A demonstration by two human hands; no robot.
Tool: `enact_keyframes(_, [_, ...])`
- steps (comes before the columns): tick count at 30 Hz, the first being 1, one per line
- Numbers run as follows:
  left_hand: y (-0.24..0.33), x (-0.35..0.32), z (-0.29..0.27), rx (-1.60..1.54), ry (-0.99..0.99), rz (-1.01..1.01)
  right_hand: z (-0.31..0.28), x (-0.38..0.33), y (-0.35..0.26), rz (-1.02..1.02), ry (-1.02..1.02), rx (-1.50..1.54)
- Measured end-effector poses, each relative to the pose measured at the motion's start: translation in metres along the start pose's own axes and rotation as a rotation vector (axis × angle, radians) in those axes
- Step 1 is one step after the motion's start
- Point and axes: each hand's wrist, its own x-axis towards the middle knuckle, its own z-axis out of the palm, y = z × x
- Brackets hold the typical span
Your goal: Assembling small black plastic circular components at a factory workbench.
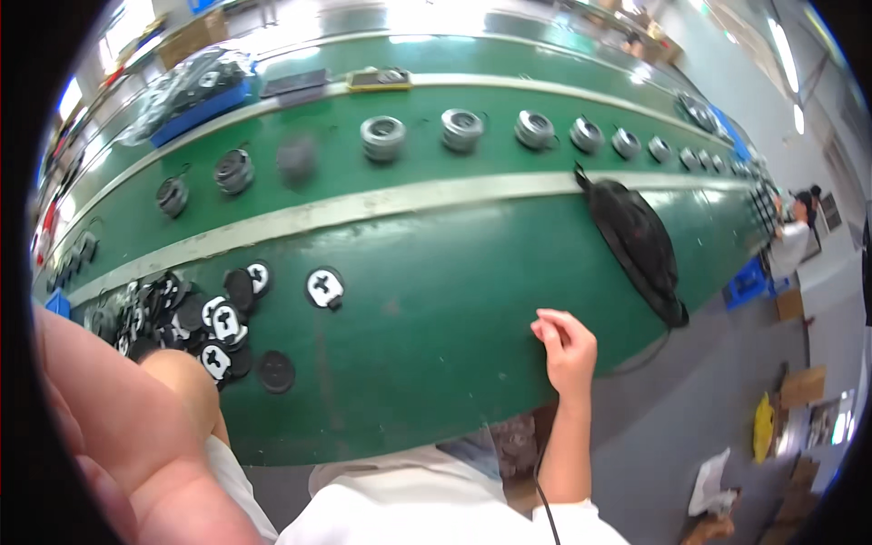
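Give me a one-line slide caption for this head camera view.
Right hand rests empty on the green conveyor table; black round discs are piled at left, grey round parts lined along the belt.

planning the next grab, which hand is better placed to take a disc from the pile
Probably left. The left arm lies right beside the pile of black discs, though its hand is not in view. The right hand rests empty on the bare green table, far from the pile.
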Motion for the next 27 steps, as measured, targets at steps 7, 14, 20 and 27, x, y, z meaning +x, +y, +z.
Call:
enact_keyframes(7, [0.012, 0.044, 0.008, 0.151, -0.138, 0.005, 0.012, 0.023, 0.006, -0.008, -0.069, 0.025])
enact_keyframes(14, [-0.095, 0.109, 0.053, 0.235, -0.443, -0.624, 0.005, 0.022, -0.004, 0.088, -0.009, 0.094])
enact_keyframes(20, [-0.266, -0.058, 0.068, 0.542, -0.892, -0.367, 0.008, 0.01, -0.007, 0.055, -0.049, 0.094])
enact_keyframes(27, [-0.121, -0.036, 0.111, 0.134, -1.121, -0.456, 0.002, 0.009, -0.003, 0.075, -0.028, 0.062])
